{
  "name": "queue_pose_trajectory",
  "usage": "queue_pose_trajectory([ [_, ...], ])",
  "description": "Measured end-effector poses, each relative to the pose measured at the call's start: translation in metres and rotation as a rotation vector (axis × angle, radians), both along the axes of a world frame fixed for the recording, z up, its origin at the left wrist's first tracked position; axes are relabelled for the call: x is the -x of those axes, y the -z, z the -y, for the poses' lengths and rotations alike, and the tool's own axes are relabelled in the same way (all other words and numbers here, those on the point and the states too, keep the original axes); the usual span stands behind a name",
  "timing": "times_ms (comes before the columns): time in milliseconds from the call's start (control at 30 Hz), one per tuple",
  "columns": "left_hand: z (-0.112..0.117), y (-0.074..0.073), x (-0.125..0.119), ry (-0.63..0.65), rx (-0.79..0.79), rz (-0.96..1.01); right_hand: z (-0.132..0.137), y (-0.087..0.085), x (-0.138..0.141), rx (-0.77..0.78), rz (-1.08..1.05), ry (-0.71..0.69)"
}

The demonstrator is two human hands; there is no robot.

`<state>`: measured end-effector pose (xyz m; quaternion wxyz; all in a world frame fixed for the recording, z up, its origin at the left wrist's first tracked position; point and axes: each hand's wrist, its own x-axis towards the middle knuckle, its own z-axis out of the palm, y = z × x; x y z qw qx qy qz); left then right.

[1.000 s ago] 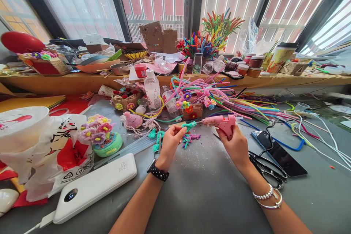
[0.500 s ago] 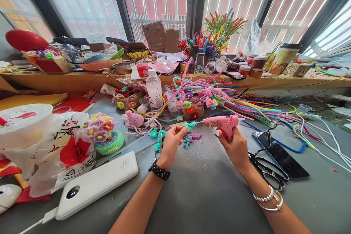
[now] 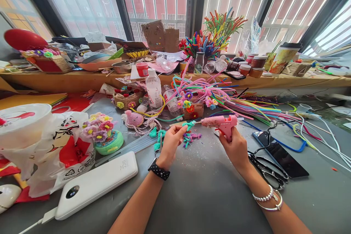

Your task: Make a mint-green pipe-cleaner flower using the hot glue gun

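The left hand (image 3: 171, 142) pinches a small teal pipe-cleaner piece (image 3: 189, 125) between thumb and fingertips, just above the grey table (image 3: 203, 190). The right hand (image 3: 236, 149) is closed tight round the handle of a pink glue gun (image 3: 219, 122). Its nozzle points right at the teal piece, but I cannot tell if it touches. Fuzzy scraps (image 3: 192, 138) lie just below the pinch. Black scissors (image 3: 267, 171) sit just right of the gun hand's wrist.
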<state>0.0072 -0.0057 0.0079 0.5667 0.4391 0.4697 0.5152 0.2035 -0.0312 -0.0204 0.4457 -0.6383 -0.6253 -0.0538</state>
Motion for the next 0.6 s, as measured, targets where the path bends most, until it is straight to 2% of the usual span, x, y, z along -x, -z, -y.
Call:
queue_pose_trajectory([
  [600,0.0009,-0.0006,-0.0007,0.003,-0.008,0.004,0.0014,-0.001,0.0005,-0.008,0.024,0.036],
])
